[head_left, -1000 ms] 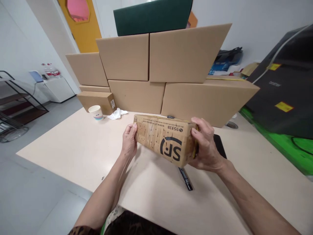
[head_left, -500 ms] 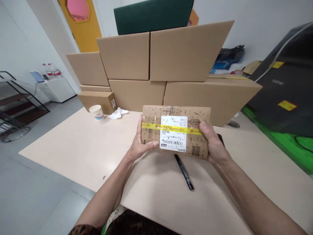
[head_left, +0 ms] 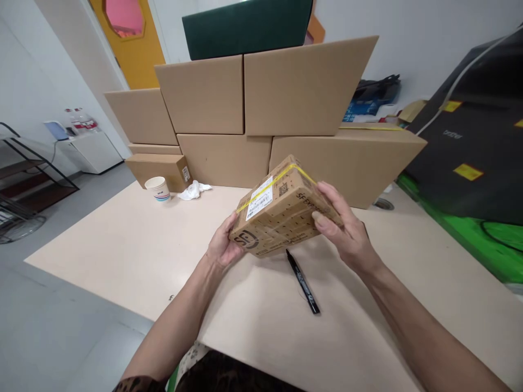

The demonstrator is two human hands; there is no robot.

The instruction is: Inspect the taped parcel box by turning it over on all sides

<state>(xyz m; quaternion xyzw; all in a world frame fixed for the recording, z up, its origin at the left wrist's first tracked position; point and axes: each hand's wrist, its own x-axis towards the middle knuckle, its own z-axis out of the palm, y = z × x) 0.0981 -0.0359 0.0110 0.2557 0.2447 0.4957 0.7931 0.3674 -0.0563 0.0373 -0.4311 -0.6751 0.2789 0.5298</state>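
Note:
Tilted above the table, a brown cardboard parcel [head_left: 281, 220] shows its printed side, with a white shipping label [head_left: 260, 200] and yellow tape on its upper face. My left hand [head_left: 224, 245] grips its lower left corner; some of those fingers are hidden beneath. My right hand [head_left: 345, 226] is closed on the right end, thumb on the near side and fingers over the top edge. A black marker pen [head_left: 302, 283] lies on the table [head_left: 122, 245] below the parcel.
Large cardboard boxes [head_left: 302, 92] are stacked along the table's back, topped by a dark green box [head_left: 245, 27]. A paper cup [head_left: 157, 189] and a crumpled tissue [head_left: 195, 189] stand at the back left. A black case [head_left: 469, 120] is at the right.
Both hands have turned the parcel from label facing me to a slant, bringing its printed long side into view. My right fingers have shifted to its end. The marker lies still.

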